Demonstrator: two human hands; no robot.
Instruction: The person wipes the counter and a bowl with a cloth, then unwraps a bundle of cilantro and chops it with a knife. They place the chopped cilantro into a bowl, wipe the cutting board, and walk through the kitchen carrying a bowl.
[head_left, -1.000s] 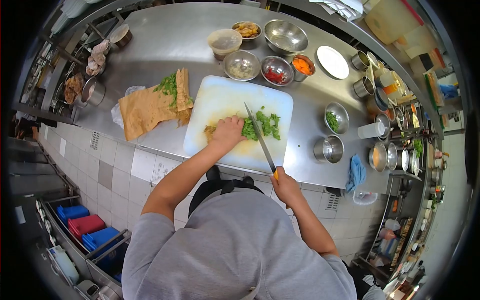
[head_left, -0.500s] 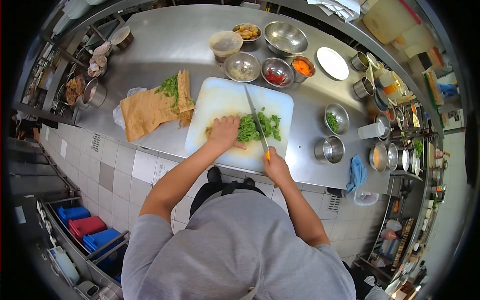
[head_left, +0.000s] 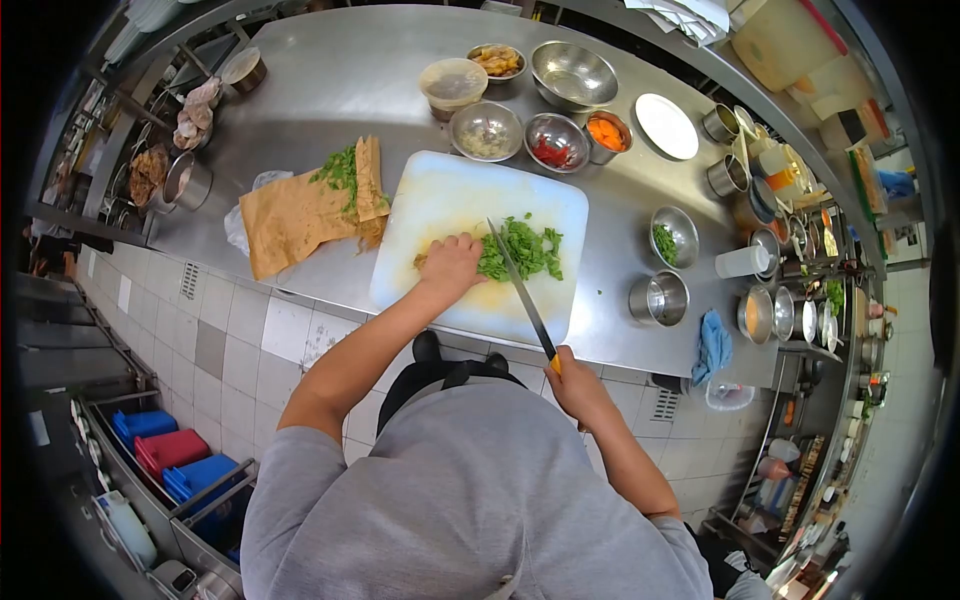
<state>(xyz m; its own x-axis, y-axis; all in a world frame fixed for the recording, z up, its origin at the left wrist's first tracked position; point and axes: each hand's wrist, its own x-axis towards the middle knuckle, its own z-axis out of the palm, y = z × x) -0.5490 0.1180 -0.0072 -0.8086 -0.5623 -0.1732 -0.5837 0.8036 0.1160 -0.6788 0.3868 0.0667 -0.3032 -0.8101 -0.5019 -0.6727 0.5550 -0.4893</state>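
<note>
A white cutting board (head_left: 430, 190) lies on the steel table, with leafy green herbs (head_left: 532, 246) spread over its middle. My left hand (head_left: 452, 262) presses on the bunch from the left, fingers curled over it; a bit of the stems shows past the hand. A long kitchen knife (head_left: 517, 280) with a yellow handle is held in my right hand (head_left: 578, 385), fingers wrapped round the grip. Its blade slants across the herbs close to my left fingertips, and the handle end hangs past the board's near edge.
Brown paper (head_left: 290, 222) with more herbs lies left of the board. Behind it stand a bowl of red strips (head_left: 556, 150), a container of orange pieces (head_left: 606, 133) and a large steel bowl (head_left: 573, 75). To the right are a bowl of chopped greens (head_left: 672, 240), a steel pot (head_left: 660, 298) and a blue cloth (head_left: 713, 345).
My right hand has drawn the knife back toward my body and slightly right, so its tip now lies beside the herbs. My left hand stays on the bunch, its fingers more curled.
</note>
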